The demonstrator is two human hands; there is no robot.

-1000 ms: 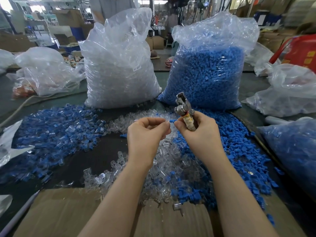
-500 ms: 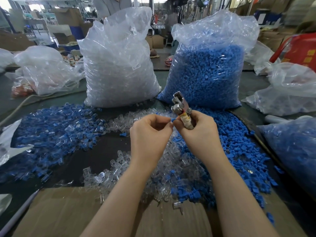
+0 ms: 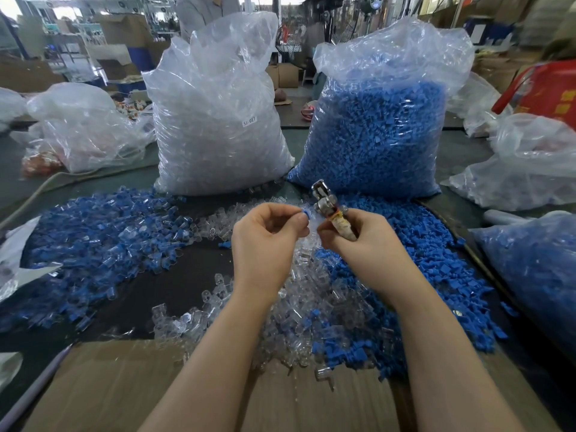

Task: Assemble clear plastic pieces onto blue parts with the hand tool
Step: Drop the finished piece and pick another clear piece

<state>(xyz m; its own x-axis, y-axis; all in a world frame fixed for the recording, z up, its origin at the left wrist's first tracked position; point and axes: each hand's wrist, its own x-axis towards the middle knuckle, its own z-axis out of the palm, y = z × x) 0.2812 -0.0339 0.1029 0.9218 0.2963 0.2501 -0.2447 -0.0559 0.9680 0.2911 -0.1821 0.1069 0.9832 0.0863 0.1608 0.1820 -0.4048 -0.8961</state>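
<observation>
Nearest lies a cardboard sheet (image 3: 124, 385) on the table (image 3: 193, 269), and beyond its edge a loose heap of clear pieces (image 3: 311, 307) with blue parts (image 3: 420, 275) spilling to the right.

Above that heap the two hands meet. The left hand (image 3: 265, 241) has its fingers curled, thumb and forefinger pinching a small blue part (image 3: 305, 212) at the tips. Whether a clear piece is already on it cannot be told. The right hand (image 3: 364, 241) is clenched round the wrapped handle of the tool (image 3: 327, 204). The tool's long axis runs up and away from the person, leaning slightly left, with its metal head topmost and pointing toward the bags. The blue part sits just beside the head, at its left, too small to tell which way it faces.

The likely trouble: the part is tiny and held only at the fingertips, so a skewed meeting with the tool head could flick it out into the heap. A fingertip so near the head could be nipped as well.

Further left spreads a pile of blue and clear items (image 3: 93, 238), probably finished ones. At the back stand a bag of clear pieces (image 3: 215, 120) and a bag of blue parts (image 3: 380, 135).
</observation>
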